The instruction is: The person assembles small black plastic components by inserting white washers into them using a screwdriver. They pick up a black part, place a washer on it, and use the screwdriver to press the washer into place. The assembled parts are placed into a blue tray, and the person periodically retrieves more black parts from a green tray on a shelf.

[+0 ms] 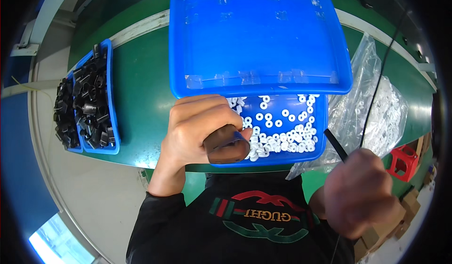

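My left hand [197, 127] is closed around a dark, glossy, hollow plastic part [226, 147], whose open end points toward me. It hovers over the left edge of a shallow blue tray [325, 122] of small white ring washers [301, 139]. On the right, my right hand [360, 193] is smeared by motion, its fingers closed on a thin black rod [335, 145] that points up and left toward the tray's corner. The rod's lower end is hidden in the fist. No washer can be made out on the rod.
A larger blue tray [259, 38] overlaps the washer tray's far side. Blue bins [113, 118] of black plastic parts [89, 104] stand left on the green table [141, 89]. A clear bag [386, 108] of white rings lies right, crossed by a dark cord [382, 75]. Beyond is a red stool [402, 162].
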The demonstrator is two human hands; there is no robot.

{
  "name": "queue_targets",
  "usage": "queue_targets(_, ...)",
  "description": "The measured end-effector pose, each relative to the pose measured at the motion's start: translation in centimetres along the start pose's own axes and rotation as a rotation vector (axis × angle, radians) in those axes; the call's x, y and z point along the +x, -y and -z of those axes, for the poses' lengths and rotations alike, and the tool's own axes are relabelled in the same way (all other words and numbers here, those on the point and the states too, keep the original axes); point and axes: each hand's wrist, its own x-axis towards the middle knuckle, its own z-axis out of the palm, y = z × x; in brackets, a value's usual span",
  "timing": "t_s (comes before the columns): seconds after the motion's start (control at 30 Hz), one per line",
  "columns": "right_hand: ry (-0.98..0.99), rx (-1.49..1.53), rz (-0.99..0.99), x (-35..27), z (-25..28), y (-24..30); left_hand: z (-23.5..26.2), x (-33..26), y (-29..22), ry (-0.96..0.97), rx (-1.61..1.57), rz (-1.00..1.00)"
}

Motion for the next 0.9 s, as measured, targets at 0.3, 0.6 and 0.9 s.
queue_targets(0.3,0.485,-0.974,-0.045,-3.4,1.0,-5.7,0.6,1.1,-1.3,0.073,0.243,0.039)
queue_targets(0.6,0.517,-0.932,-0.052,-5.2,1.0,-6.9,1.0,12.2,1.6,0.208,0.437,0.209)
queue_targets(0.9,0.581,-0.955,-0.015,-5.4,1.4,-7.3,-3.8,25.1,16.1,0.414,0.869,0.472)
